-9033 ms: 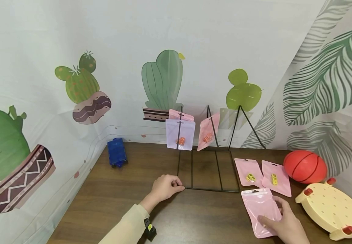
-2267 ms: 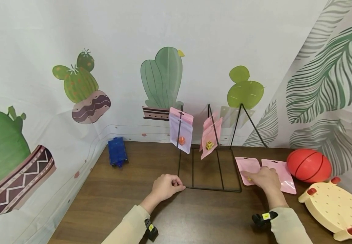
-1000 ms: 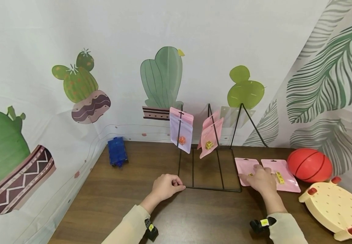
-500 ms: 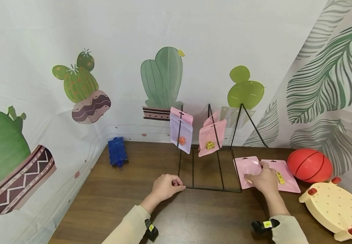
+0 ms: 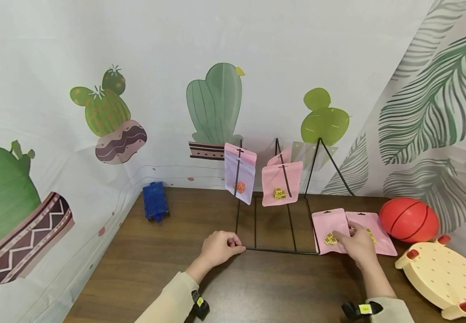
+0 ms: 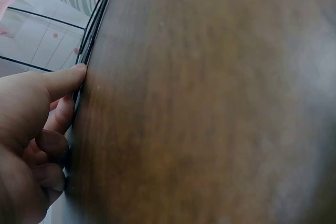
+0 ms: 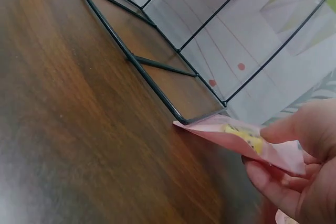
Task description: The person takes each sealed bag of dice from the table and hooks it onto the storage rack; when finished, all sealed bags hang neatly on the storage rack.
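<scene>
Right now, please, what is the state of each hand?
Left hand: closed, fingers curled, holding the black rack by its near left corner.
Right hand: closed, pinching a pink bag with yellow dice inside.

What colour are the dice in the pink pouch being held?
The dice are yellow with dark pips, clearest in the head view.

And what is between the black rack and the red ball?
The head view shows a pink bag in the right grip, then a second bag, lying flat.

The held bag is pink, its dice black-spotted yellow.
</scene>
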{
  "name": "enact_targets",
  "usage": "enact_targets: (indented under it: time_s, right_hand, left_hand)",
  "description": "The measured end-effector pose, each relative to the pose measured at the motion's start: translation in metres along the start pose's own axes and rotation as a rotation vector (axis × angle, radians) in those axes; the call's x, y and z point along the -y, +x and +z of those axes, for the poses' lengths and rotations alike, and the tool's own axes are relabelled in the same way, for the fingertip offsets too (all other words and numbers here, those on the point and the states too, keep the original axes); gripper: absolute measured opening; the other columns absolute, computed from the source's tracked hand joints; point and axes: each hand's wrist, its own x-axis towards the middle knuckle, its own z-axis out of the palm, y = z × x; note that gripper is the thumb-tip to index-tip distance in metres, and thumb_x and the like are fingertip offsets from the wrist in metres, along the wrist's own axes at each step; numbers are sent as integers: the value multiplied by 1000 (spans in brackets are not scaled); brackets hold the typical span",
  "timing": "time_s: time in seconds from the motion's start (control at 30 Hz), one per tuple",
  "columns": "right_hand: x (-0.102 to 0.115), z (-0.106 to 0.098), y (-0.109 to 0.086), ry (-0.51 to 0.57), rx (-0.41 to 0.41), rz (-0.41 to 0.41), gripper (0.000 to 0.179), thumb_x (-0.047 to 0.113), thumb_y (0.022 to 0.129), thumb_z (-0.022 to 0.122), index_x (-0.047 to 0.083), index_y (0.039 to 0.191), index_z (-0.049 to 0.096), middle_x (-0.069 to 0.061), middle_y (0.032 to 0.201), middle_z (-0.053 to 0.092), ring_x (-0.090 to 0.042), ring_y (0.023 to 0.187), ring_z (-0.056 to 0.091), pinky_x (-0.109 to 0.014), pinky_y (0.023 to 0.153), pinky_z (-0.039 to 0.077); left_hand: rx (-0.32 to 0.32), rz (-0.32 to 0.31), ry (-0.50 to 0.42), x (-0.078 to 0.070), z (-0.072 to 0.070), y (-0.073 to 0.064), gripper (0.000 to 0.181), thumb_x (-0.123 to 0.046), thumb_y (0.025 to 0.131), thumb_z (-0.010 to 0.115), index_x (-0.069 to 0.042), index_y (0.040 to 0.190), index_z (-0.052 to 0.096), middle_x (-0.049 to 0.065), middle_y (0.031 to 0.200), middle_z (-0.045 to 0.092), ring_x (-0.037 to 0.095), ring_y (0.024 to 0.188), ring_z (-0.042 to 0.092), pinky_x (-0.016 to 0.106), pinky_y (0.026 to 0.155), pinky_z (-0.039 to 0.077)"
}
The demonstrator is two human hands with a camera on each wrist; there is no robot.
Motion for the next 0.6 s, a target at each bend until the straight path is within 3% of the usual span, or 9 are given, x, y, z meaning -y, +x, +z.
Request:
enact_targets:
  time_s: [0.17,0.3,0.43,0.5,0.6]
  right_hand:
    - [-2,-3,-9,-24,-66,-49,47,23,99,68,-13,128,60,-22,102,67,-33,94,58,-36,70,46]
    - [-2,-6,-18,-35,-152,-117,38,22,101,66,-11,120,66,-25,103,67,-36,94,58,-37,71,44]
    - [0,-10,-26,-36,-223,-208,33,22,102,67,-7,117,68,-29,110,70,-36,93,67,-26,68,46]
    - [2,-12,-31,-29,-250,-240,31,23,101,69,-4,116,69,-28,108,71,-29,88,69,-20,64,46]
    - [6,-15,-38,10,-287,-280,29,22,100,71,-3,115,69,-26,105,72,-5,81,67,-14,61,47]
  left_hand:
    - [-6,6,0,0,0,0,16,-45,87,84,-37,79,72,-21,63,56,1,56,51,28,51,39]
    - [-9,9,2,1,1,1,16,-45,87,84,-37,79,72,-22,64,55,1,56,51,28,51,39]
    - [-6,9,-3,2,1,0,16,-45,87,83,-37,79,72,-22,64,56,1,56,51,28,51,39]
    - [-3,9,-5,2,1,0,16,-45,87,83,-37,80,72,-22,64,56,1,57,51,28,51,39]
    - [-2,9,-7,1,0,1,16,-44,87,83,-37,80,72,-21,64,56,2,56,51,28,51,39]
